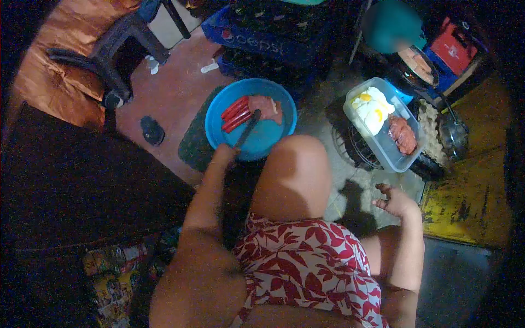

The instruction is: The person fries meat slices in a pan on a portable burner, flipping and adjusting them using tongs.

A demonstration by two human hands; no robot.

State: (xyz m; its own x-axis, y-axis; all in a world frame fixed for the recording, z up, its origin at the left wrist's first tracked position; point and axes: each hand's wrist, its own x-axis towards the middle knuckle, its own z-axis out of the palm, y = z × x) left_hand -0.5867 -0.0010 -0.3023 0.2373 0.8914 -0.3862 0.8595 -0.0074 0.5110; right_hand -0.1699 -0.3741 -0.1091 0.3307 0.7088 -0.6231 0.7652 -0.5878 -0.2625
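My left hand (225,155) is closed around the end of a long dark utensil (247,130), whose exact kind I cannot make out. Its far tip reaches into a blue basin (212,123), against pink slices of ham (267,108). Several red hotdogs (236,113) lie beside the ham. Over on the right, my right hand (398,203) hangs with fingers apart and holds nothing. Just beyond it is a clear plastic container (392,159) with fried eggs (373,108) at one end and reddish-brown meat (402,134) at the other.
A frying pan (420,68) with food sits at the upper right, near a red item (458,46). Another dark pan (454,136) stands beyond the container. Blue Pepsi crates (257,41) are stacked behind the basin. A dark stool (128,46) and a slipper (152,130) are at left.
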